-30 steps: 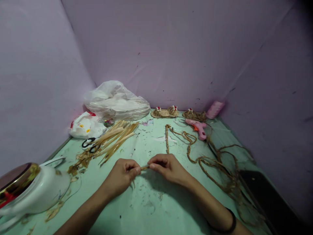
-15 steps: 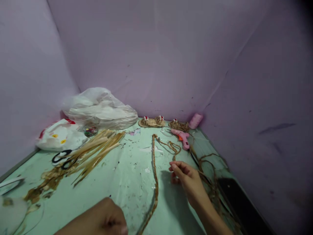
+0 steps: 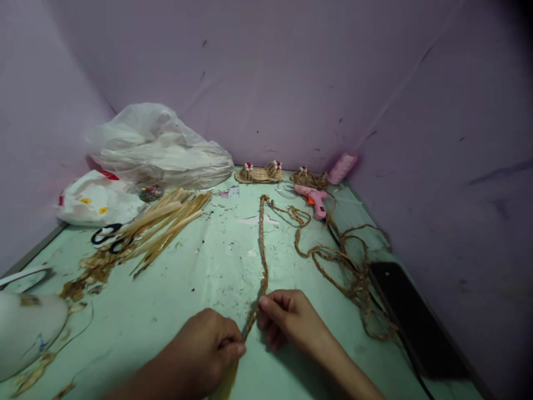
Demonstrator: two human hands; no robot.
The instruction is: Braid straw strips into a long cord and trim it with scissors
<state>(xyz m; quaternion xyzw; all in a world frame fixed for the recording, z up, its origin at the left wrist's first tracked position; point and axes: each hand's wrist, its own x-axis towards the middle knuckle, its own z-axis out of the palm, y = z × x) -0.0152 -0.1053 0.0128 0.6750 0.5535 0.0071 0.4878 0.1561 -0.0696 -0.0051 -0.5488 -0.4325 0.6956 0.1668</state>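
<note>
A twisted brown rope (image 3: 264,244) of dried plant fibre runs up the middle of the table from my hands. My left hand (image 3: 210,350) is closed around its near end, and pale flat strands (image 3: 227,383) hang out below the fist. Just right of it, my right hand (image 3: 287,319) pinches the rope between thumb and fingers; its lower fingers are curled. At the far end the rope bends over and continues into loose coils (image 3: 345,255) on the right.
Scissors (image 3: 109,236) and dried strips (image 3: 166,228) lie at left, before white plastic bags (image 3: 158,150). Woven slippers (image 3: 259,175), a pink glue gun (image 3: 313,200) and a pink spool (image 3: 342,168) stand at the back. A black phone-like slab (image 3: 416,316) lies right; a white rounded object (image 3: 31,333) is front left.
My right hand has come down and left onto the rope. My left hand has moved up and right, nearer to it. The view has tilted downward.
</note>
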